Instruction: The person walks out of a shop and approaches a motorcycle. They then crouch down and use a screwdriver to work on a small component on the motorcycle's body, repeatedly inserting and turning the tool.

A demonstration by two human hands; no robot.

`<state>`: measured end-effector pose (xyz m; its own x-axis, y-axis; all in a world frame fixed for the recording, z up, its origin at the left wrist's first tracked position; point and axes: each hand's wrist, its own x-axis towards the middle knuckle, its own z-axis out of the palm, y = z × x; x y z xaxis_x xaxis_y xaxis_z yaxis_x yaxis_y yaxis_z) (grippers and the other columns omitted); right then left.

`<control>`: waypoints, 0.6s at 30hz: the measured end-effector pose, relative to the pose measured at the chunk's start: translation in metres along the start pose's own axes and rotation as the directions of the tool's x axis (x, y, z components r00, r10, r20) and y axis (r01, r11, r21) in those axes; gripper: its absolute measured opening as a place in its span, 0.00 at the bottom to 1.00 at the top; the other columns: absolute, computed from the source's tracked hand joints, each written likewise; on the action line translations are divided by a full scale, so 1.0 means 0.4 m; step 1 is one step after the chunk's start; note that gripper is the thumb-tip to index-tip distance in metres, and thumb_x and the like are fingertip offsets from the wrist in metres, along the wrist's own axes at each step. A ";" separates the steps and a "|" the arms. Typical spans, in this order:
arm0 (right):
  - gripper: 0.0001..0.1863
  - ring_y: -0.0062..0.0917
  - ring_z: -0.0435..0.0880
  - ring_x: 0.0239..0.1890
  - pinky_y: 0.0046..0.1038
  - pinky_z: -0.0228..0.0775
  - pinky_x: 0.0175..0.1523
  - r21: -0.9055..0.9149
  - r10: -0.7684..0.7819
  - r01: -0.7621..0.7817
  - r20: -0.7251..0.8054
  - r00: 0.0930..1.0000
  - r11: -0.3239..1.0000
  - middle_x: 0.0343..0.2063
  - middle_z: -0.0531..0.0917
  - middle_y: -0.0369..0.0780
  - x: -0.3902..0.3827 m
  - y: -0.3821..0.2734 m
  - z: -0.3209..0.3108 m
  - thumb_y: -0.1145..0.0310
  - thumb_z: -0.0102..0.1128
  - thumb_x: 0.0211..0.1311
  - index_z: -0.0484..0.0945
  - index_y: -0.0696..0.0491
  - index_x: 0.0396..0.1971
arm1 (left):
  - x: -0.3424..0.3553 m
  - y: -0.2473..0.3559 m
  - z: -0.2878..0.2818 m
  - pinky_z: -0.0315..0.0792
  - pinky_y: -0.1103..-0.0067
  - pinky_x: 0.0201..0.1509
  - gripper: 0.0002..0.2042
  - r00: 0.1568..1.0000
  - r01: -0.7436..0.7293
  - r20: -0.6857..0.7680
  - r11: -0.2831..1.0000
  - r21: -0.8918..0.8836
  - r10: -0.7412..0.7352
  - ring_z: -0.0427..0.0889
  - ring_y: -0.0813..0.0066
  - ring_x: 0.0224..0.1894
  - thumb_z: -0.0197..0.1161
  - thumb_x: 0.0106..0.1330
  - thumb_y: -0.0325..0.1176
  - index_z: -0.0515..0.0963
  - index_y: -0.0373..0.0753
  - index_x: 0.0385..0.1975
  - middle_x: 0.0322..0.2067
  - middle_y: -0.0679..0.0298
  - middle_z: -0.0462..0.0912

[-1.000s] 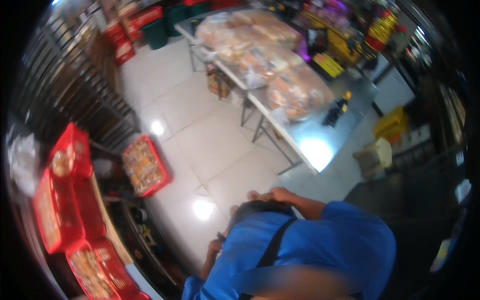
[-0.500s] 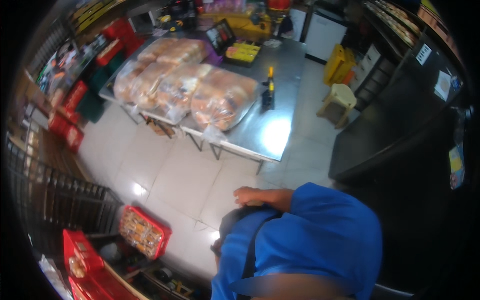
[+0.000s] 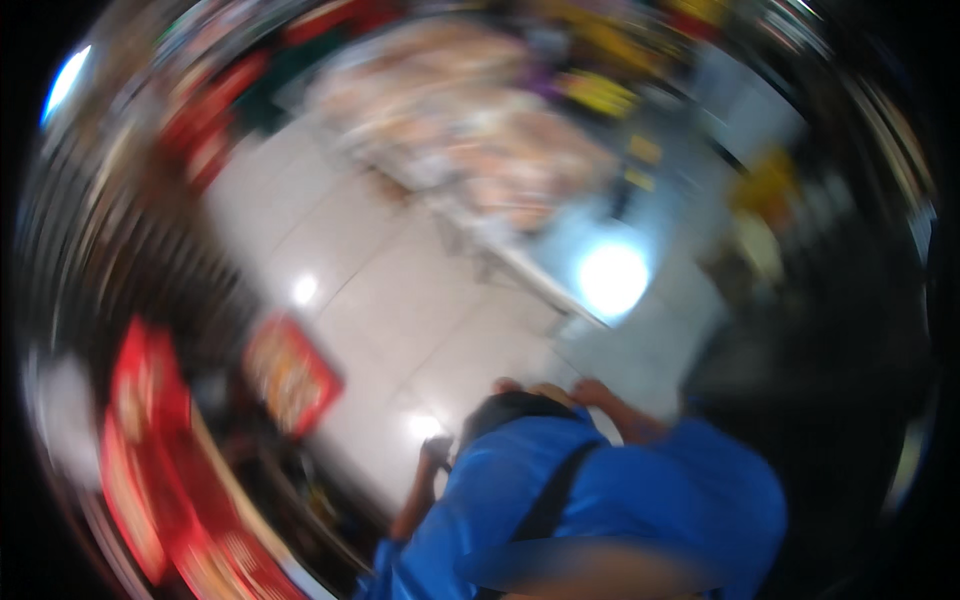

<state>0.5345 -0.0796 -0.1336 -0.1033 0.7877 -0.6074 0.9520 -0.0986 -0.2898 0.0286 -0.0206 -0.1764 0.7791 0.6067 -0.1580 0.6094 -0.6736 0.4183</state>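
The view is smeared by motion. My left hand (image 3: 436, 453) hangs low beside my blue shirt, over the tiled floor; its fingers look dark and I cannot make out whether anything is in them. In front of my waist is my right hand (image 3: 592, 392), with the arm bent and the fingers blurred. Between the two, a black bag or pouch (image 3: 520, 408) lies against my front, below a dark strap (image 3: 550, 495) across the shirt. Neither hand reaches the metal table (image 3: 560, 245), which bears large clear bags of bread (image 3: 530, 160).
A red crate (image 3: 328, 395) of packed goods stands on the floor to the left. More red crates (image 3: 180, 490) are at the lower left, by dark racks (image 3: 130, 230). On the right are a pale stool (image 3: 760, 248), a yellow crate (image 3: 765, 185) and a large dark cabinet (image 3: 820, 340).
My view has turned, and the table has shifted to the right in it. My left hand and forearm now show more fully. My right hand has come closer to my waist.
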 end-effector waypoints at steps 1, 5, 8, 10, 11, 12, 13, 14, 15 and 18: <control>0.23 0.42 0.82 0.45 0.44 0.73 0.49 0.060 0.008 -0.004 -0.070 0.997 0.998 0.40 0.84 0.50 0.009 -0.042 0.024 0.46 0.53 0.61 0.83 0.52 0.38 | -0.019 0.014 -0.030 0.74 0.65 0.42 0.22 0.916 0.377 0.234 0.901 -0.215 -0.327 0.83 0.58 0.40 0.59 0.61 0.52 0.80 0.43 0.46 0.38 0.58 0.83; 0.23 0.45 0.83 0.44 0.40 0.74 0.51 0.268 -0.108 0.116 -0.044 0.993 0.957 0.37 0.85 0.50 0.003 -0.096 0.012 0.51 0.61 0.56 0.83 0.56 0.41 | -0.076 0.129 -0.097 0.76 0.68 0.41 0.16 0.664 0.572 0.092 0.425 -0.702 -0.742 0.84 0.59 0.36 0.61 0.63 0.49 0.85 0.41 0.31 0.32 0.57 0.86; 0.22 0.39 0.85 0.42 0.36 0.75 0.49 0.232 -0.097 0.083 0.049 0.994 0.969 0.36 0.86 0.49 0.017 -0.101 -0.055 0.54 0.61 0.57 0.82 0.57 0.41 | -0.029 0.220 -0.152 0.75 0.68 0.43 0.17 0.531 0.498 -0.007 0.319 -0.807 -0.847 0.83 0.57 0.37 0.61 0.63 0.50 0.84 0.41 0.33 0.32 0.55 0.85; 0.21 0.35 0.86 0.37 0.33 0.77 0.44 0.220 -0.202 0.181 0.077 0.976 0.959 0.34 0.86 0.48 0.061 -0.113 -0.099 0.55 0.61 0.57 0.82 0.58 0.41 | -0.039 0.251 -0.168 0.75 0.67 0.43 0.19 0.502 0.417 -0.069 0.311 -0.854 -0.862 0.83 0.56 0.38 0.60 0.62 0.52 0.84 0.41 0.34 0.32 0.55 0.85; 0.21 0.34 0.86 0.33 0.32 0.77 0.42 0.157 -0.235 0.215 0.126 0.964 0.964 0.34 0.86 0.47 0.096 -0.124 -0.126 0.55 0.62 0.57 0.82 0.58 0.40 | -0.047 0.258 -0.174 0.75 0.67 0.44 0.18 0.469 0.422 -0.034 0.258 -0.869 -0.882 0.83 0.56 0.38 0.60 0.62 0.52 0.84 0.41 0.34 0.33 0.55 0.85; 0.21 0.32 0.86 0.30 0.31 0.77 0.39 0.081 -0.276 0.265 0.210 0.938 0.961 0.33 0.86 0.47 0.131 -0.155 -0.150 0.56 0.62 0.57 0.82 0.58 0.40 | -0.087 0.290 -0.143 0.75 0.67 0.45 0.18 0.407 0.426 0.022 0.169 -0.889 -0.913 0.83 0.55 0.39 0.60 0.62 0.52 0.84 0.42 0.34 0.33 0.54 0.85; 0.20 0.31 0.86 0.27 0.30 0.77 0.36 0.006 -0.290 0.299 0.269 0.918 0.954 0.32 0.86 0.46 0.155 -0.205 -0.193 0.56 0.63 0.56 0.82 0.58 0.40 | -0.119 0.302 -0.122 0.75 0.67 0.45 0.18 0.374 0.414 0.068 0.101 -0.905 -0.925 0.83 0.55 0.39 0.60 0.62 0.51 0.84 0.42 0.34 0.34 0.54 0.85; 0.19 0.29 0.85 0.20 0.28 0.76 0.30 0.036 -0.230 0.230 0.299 0.926 0.973 0.31 0.86 0.45 0.165 -0.262 -0.232 0.58 0.64 0.56 0.82 0.59 0.39 | -0.152 0.337 -0.079 0.76 0.71 0.44 0.19 0.286 0.423 -0.045 0.169 -0.890 -0.957 0.85 0.60 0.39 0.62 0.62 0.51 0.83 0.41 0.38 0.34 0.54 0.85; 0.19 0.28 0.85 0.22 0.28 0.76 0.32 0.100 -0.133 0.104 0.361 0.923 0.990 0.29 0.86 0.44 0.204 -0.297 -0.232 0.59 0.64 0.56 0.82 0.60 0.39 | -0.205 0.377 0.002 0.76 0.72 0.44 0.16 0.157 0.395 -0.041 0.101 -0.913 -0.987 0.85 0.65 0.38 0.63 0.62 0.48 0.83 0.41 0.38 0.34 0.56 0.86; 0.18 0.27 0.84 0.26 0.28 0.76 0.33 -0.068 -0.420 0.482 0.398 0.816 0.873 0.30 0.85 0.43 0.388 -0.340 -0.232 0.61 0.62 0.58 0.81 0.58 0.42 | -0.309 0.482 0.074 0.76 0.75 0.44 0.15 -0.155 0.231 0.066 -0.101 -0.968 -0.986 0.83 0.73 0.36 0.67 0.60 0.46 0.84 0.39 0.33 0.31 0.60 0.86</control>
<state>0.4159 0.1124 -0.1200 -0.5985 0.4419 -0.6682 0.8011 0.3349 -0.4960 0.0542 -0.2377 -0.1026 -0.7114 0.5424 -0.4470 -0.0240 0.6168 0.7867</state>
